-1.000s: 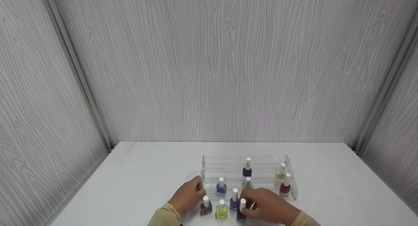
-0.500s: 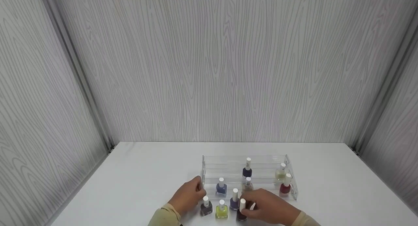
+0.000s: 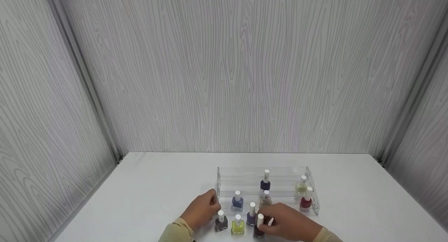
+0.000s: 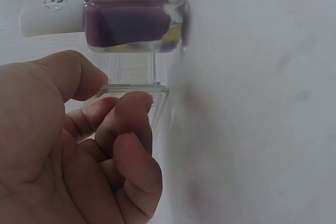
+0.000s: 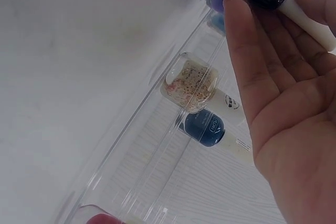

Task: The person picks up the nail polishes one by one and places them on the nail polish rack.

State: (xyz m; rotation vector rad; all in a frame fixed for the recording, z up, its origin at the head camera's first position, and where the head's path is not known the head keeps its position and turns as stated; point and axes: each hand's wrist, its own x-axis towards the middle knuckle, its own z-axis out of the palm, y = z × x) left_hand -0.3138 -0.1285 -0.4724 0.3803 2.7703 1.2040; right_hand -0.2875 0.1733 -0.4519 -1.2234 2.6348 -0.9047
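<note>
A white table carries a clear stepped rack near its front middle, and just before the rack stand four small bottles in a loose row: a mauve one, a yellow one, a purple one and a dark one.

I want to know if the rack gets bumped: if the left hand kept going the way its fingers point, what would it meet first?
Most likely the clear rack: the left hand already has its fingertips at the rack's near left corner.
</note>
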